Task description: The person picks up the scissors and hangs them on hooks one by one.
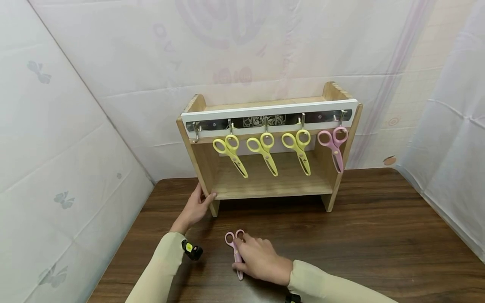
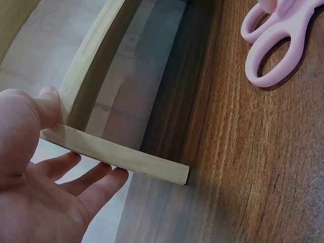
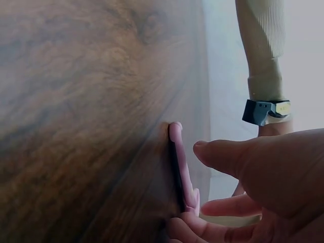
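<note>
My left hand [image 1: 195,209] grips the lower left side panel [image 2: 116,153] of a small wooden shelf [image 1: 265,185], thumb at the shelf board's corner and fingers along the outer face. In front of the shelf, pink scissors [image 1: 236,253] lie on the table, handle loops toward the shelf. My right hand [image 1: 261,257] is over them, fingertips at the handles. In the right wrist view its thumb [image 3: 217,154] stands apart from the scissors [image 3: 183,167]. Three yellow scissors [image 1: 266,155] and one pink pair [image 1: 335,149] hang from hooks on the shelf's front rail.
The leftmost hook [image 1: 195,132] on the white rail [image 1: 269,108] carries nothing. Under the shelf is a dark wood-grain table [image 1: 379,235]. Pale printed sheets [image 1: 125,54] hang behind it and at both sides.
</note>
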`<state>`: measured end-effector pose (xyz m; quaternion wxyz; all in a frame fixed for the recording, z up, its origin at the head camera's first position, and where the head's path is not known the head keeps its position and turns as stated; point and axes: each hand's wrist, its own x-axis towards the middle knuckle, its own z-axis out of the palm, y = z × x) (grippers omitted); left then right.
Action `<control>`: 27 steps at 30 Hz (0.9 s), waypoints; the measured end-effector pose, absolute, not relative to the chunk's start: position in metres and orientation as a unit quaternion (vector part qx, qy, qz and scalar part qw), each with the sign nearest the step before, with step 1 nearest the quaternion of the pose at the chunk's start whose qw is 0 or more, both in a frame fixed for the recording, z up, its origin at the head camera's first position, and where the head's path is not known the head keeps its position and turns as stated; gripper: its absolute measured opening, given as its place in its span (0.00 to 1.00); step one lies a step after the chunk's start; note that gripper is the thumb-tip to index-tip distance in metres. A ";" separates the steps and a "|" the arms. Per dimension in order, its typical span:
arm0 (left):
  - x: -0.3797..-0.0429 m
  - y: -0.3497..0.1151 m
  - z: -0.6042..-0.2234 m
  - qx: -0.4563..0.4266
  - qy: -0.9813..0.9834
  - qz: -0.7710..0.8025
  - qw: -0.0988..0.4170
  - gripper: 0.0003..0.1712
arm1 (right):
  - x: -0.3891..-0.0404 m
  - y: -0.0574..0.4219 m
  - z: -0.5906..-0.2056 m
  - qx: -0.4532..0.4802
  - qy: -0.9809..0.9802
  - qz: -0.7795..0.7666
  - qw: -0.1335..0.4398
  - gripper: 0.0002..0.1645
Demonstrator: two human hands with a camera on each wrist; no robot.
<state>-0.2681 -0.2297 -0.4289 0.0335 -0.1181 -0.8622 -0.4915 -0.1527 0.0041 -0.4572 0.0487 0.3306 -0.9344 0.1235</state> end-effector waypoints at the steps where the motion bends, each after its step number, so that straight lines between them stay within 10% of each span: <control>1: -0.268 -0.230 -0.429 -0.116 -0.862 -0.492 0.034 0.36 | -0.152 0.004 -0.458 0.331 -0.934 0.124 0.050 0.24; 27: -0.267 -0.229 -0.428 -0.117 -0.861 -0.495 0.030 0.37 | -0.149 0.003 -0.465 0.331 -0.933 0.117 0.074 0.29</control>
